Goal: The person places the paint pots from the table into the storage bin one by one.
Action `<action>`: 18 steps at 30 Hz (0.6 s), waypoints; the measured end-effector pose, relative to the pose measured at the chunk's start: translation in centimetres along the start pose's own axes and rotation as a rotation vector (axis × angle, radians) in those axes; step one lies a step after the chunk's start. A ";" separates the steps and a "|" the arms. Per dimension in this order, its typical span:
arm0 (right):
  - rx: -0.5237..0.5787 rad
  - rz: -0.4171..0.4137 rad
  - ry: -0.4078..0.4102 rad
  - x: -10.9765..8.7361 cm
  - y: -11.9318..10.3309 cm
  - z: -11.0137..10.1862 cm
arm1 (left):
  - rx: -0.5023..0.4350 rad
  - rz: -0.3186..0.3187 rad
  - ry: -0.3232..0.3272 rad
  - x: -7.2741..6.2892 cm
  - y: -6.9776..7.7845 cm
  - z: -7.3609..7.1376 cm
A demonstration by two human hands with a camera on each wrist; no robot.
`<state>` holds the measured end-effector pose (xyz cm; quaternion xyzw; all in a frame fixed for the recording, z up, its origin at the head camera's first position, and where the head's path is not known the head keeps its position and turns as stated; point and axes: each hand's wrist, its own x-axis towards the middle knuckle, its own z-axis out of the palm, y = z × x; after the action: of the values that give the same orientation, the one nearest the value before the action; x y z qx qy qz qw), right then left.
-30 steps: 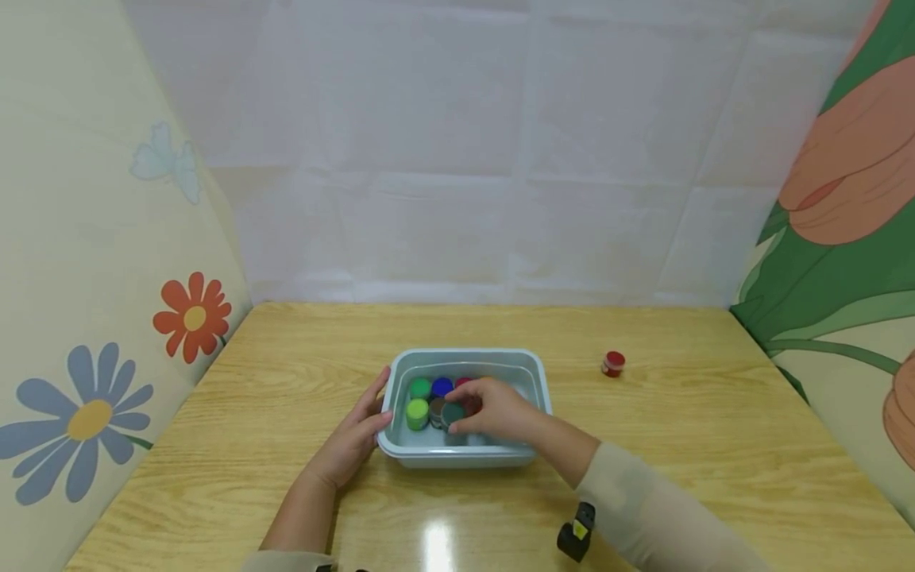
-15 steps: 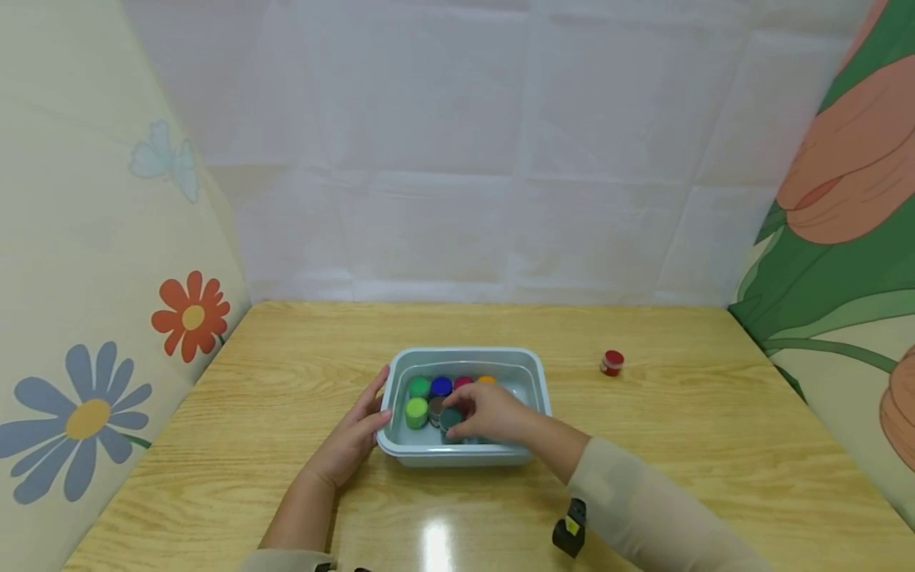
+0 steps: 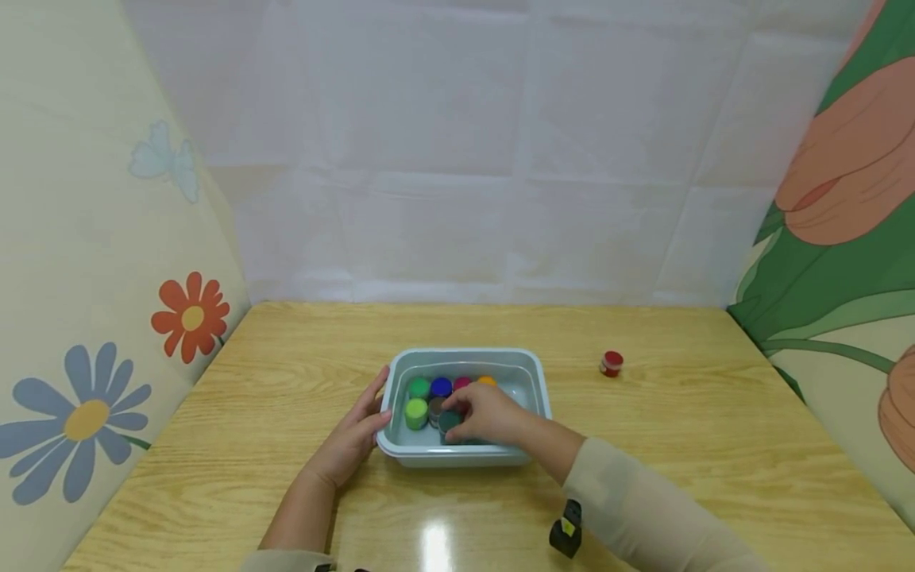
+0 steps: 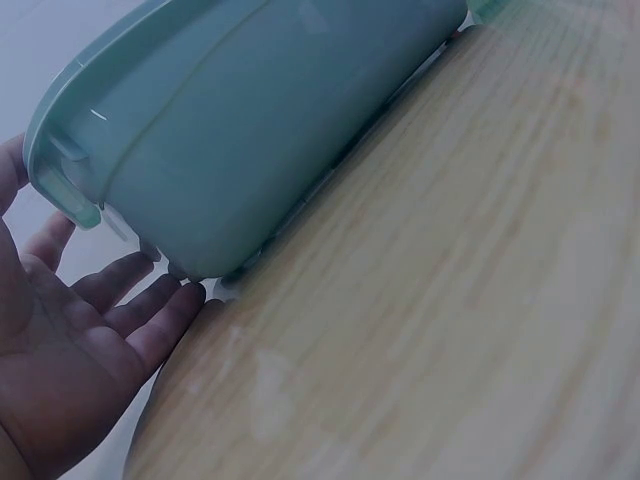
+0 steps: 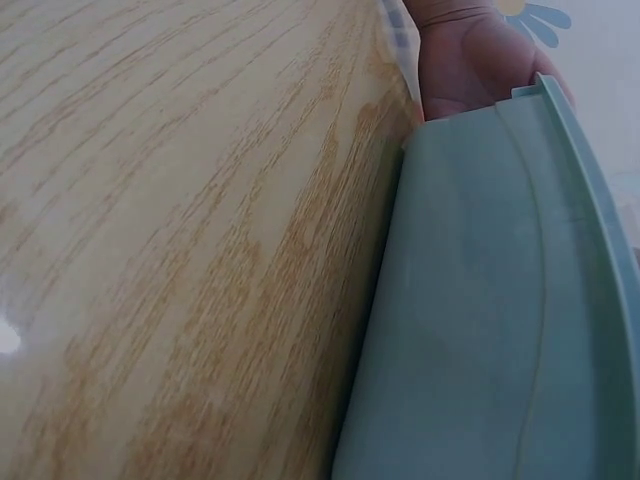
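Note:
A pale blue plastic tub (image 3: 468, 450) sits on the table, holding several small round jars. My right hand (image 3: 493, 411) reaches inside and pinches a dark green-lidded jar (image 3: 449, 421) between thumb and fingers, near the front wall. Beside that jar stand a brown-lidded jar (image 3: 435, 408) and a lime green jar (image 3: 416, 414). The back row shows a green jar (image 3: 418, 388), a blue jar (image 3: 442, 387), a crimson jar (image 3: 462, 383) and an orange one (image 3: 487, 380), partly hidden by my hand. My left hand (image 3: 348, 445) rests extended fingers against the tub's left end, its thumb at the rim.
A single red-lidded jar (image 3: 611, 364) stands on the wooden table (image 3: 679, 413), right of the tub. A black device (image 3: 567, 528) with a yellow mark is at my right sleeve. A white sheet (image 3: 457, 159) rises behind the table, with flower-patterned panels either side.
My right hand has shifted slightly left and toward me inside the tub, with the dark green jar lower now. The orange lid shows more. My left hand has stayed put.

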<state>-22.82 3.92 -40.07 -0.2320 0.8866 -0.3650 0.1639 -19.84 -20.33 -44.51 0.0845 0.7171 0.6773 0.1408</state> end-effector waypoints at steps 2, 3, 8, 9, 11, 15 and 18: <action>0.005 -0.008 0.004 0.0 0.0 0.0 | 0.007 -0.003 0.002 0.0 0.0 0.0; 0.007 -0.010 0.005 0.0 0.0 0.0 | 0.008 -0.004 0.002 0.0 0.0 -0.1; 0.025 -0.015 0.009 0.1 0.2 0.1 | 0.000 -0.003 0.000 0.1 -0.1 -0.1; 0.025 -0.014 0.010 0.1 0.2 0.1 | -0.002 -0.001 -0.001 0.1 -0.1 -0.1; 0.025 -0.015 0.012 0.0 0.3 0.1 | -0.003 0.001 -0.001 0.0 -0.1 0.0; 0.025 -0.007 0.019 -0.1 0.3 0.0 | -0.002 0.004 -0.001 0.0 -0.1 0.0; 0.028 0.002 0.032 -0.2 0.3 -0.2 | -0.005 0.004 -0.001 0.0 -0.1 0.0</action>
<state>-22.81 4.34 -40.11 -0.2231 0.8841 -0.3808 0.1534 -19.86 -20.34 -44.63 0.0858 0.7153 0.6792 0.1399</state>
